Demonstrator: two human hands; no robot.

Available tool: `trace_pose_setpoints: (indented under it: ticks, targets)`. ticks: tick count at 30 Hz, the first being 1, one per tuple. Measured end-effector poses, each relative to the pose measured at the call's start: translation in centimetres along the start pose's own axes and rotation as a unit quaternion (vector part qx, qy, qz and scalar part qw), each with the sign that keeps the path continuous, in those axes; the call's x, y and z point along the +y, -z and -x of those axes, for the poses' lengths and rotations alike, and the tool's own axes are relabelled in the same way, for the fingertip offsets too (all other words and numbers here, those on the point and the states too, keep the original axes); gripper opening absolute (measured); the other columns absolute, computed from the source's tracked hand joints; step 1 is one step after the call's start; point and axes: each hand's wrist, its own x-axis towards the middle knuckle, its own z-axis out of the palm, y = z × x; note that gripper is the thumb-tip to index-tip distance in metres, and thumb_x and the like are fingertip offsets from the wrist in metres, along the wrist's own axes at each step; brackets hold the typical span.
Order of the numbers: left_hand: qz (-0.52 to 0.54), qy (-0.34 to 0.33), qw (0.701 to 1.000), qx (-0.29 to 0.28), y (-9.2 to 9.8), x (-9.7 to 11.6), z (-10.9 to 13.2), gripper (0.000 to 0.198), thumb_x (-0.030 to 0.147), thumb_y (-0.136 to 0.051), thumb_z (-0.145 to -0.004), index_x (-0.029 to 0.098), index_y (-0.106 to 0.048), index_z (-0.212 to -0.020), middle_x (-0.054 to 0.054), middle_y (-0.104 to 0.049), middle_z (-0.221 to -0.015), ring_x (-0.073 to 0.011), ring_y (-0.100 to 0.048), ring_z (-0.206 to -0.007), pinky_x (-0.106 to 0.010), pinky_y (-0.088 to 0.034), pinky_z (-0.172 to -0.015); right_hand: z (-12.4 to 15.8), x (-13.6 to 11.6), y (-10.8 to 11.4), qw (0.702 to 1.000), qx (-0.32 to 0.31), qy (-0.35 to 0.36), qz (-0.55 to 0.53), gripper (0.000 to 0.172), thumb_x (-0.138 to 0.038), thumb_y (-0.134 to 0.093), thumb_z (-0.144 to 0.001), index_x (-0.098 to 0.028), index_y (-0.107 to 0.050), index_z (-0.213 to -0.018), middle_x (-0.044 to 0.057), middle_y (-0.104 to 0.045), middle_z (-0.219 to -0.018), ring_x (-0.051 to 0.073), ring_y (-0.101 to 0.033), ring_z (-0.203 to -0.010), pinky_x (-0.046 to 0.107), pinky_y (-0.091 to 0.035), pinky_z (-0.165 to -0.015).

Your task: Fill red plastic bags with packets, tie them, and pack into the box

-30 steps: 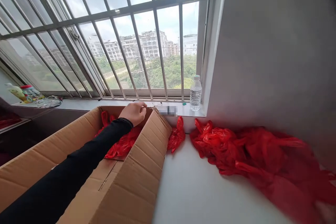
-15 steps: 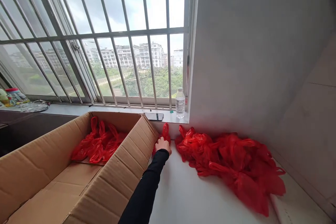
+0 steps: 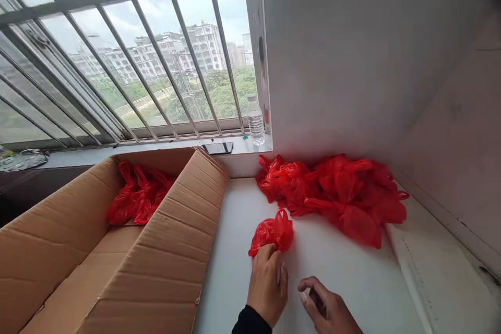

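Observation:
My left hand [image 3: 268,283] rests on the white table near its front edge, fingers closed on a small bunched red plastic bag [image 3: 272,233]. My right hand [image 3: 327,307] lies just right of it, fingers curled, low over the table surface; whether it holds anything is unclear. A heap of red plastic bags [image 3: 336,193] lies against the wall behind them. An open cardboard box [image 3: 164,250] stands to the left, with more red bags [image 3: 136,195] in its far end.
A water bottle [image 3: 255,121] and a dark phone [image 3: 218,147] sit on the windowsill [image 3: 78,156] below the barred window. Grey walls close the back and right sides. A raised ledge [image 3: 430,266] runs along the right wall.
My left hand reached from the box to the bag beside it and pulled that bag toward me across the table. My right hand has come into view.

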Motion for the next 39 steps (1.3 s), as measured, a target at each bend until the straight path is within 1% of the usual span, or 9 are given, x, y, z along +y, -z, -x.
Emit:
trace_pose_setpoints:
  ticks: [3,6,10,14,19,24,27,33,39]
  targets:
    - [0.115,-0.057,0.992,0.006,-1.0,2.5,3.7,0.031,0.015,-0.045,-0.094,0.023,-0.059,-0.121,-0.014,-0.059,-0.128,-0.0245,-0.058,-0.120,-0.043,-0.054,-0.100,-0.4,-0.1,0.3,0.999,0.030,0.033,-0.014,0.033,-0.043,-0.041,-0.099,-0.026,-0.045,-0.127,0.001,-0.066,-0.096,0.018,-0.065,-0.083,0.033,-0.053,-0.077]
    - [0.166,-0.044,0.983,0.069,-1.4,2.7,5.1,0.028,0.013,-0.045,-0.095,0.024,-0.059,-0.116,-0.012,-0.059,-0.126,-0.0248,-0.057,-0.120,-0.044,-0.054,-0.098,-0.7,0.1,0.4,0.996,0.068,0.034,0.035,0.044,-0.042,-0.048,-0.097,-0.025,-0.037,-0.135,0.002,-0.063,-0.100,0.020,-0.064,-0.087,0.037,-0.053,-0.083]
    - [0.132,-0.023,0.987,0.083,-2.0,1.1,4.8,0.033,0.016,-0.056,-0.091,0.024,-0.059,-0.123,-0.012,-0.060,-0.121,-0.0281,-0.057,-0.111,-0.049,-0.052,-0.093,-0.9,0.6,0.2,0.992,0.098,0.033,0.077,0.041,-0.036,-0.043,-0.098,-0.024,-0.036,-0.137,0.001,-0.062,-0.092,0.020,-0.064,-0.082,0.037,-0.055,-0.078]
    - [0.164,-0.017,0.983,0.083,-2.4,0.4,3.9,0.018,0.014,-0.050,-0.093,0.024,-0.064,-0.100,-0.008,-0.064,-0.104,-0.0253,-0.060,-0.098,-0.043,-0.053,-0.083,-1.7,1.0,0.5,0.977,0.147,0.049,0.145,0.039,-0.036,-0.039,-0.100,-0.022,-0.040,-0.137,0.004,-0.067,-0.092,0.021,-0.067,-0.082,0.037,-0.056,-0.074]
    - [0.217,-0.010,0.972,0.084,-1.9,0.6,3.8,0.016,0.019,-0.045,-0.098,0.023,-0.060,-0.100,-0.006,-0.064,-0.101,-0.0199,-0.063,-0.096,-0.034,-0.054,-0.081,-2.5,1.6,2.4,0.972,0.165,0.059,0.154,0.023,-0.035,-0.037,-0.101,-0.024,-0.054,-0.110,0.005,-0.070,-0.096,0.020,-0.068,-0.087,0.035,-0.054,-0.076]
    - [0.283,0.130,0.943,0.119,-0.6,-1.4,4.5,0.016,0.033,-0.048,-0.099,0.023,-0.060,-0.101,-0.006,-0.069,-0.100,-0.0207,-0.068,-0.092,-0.034,-0.056,-0.078,-1.4,1.3,5.6,0.966,0.217,0.030,0.134,0.018,-0.039,-0.039,-0.101,-0.025,-0.050,-0.103,0.000,-0.064,-0.086,0.015,-0.060,-0.067,0.030,-0.049,-0.065]
    - [0.292,0.186,0.927,0.145,0.1,-2.2,4.5,0.018,0.036,-0.049,-0.097,0.023,-0.060,-0.104,-0.009,-0.068,-0.113,-0.0242,-0.067,-0.100,-0.038,-0.056,-0.081,-0.6,0.7,6.6,0.954,0.262,0.023,0.142,0.017,-0.041,-0.045,-0.098,-0.026,-0.052,-0.100,0.003,-0.061,-0.096,0.017,-0.058,-0.076,0.031,-0.050,-0.068]
    - [0.140,-0.055,0.981,0.122,0.2,0.6,3.3,0.042,0.021,-0.057,-0.090,0.026,-0.055,-0.131,-0.010,-0.058,-0.135,-0.0299,-0.048,-0.128,-0.051,-0.041,-0.106,-0.6,-1.3,5.3,0.976,0.151,0.064,0.141,0.025,-0.040,-0.050,-0.097,-0.029,-0.052,-0.119,0.003,-0.060,-0.102,0.020,-0.057,-0.094,0.036,-0.051,-0.084]
    - [0.130,-0.106,0.983,0.081,0.8,1.6,3.2,0.029,0.030,-0.071,-0.084,0.026,-0.065,-0.111,-0.007,-0.069,-0.113,-0.0285,-0.057,-0.110,-0.047,-0.045,-0.098,0.4,-2.3,5.8,0.989,0.135,0.004,0.058,0.020,-0.046,-0.049,-0.097,-0.028,-0.057,-0.097,0.000,-0.064,-0.088,0.018,-0.061,-0.079,0.028,-0.051,-0.070]
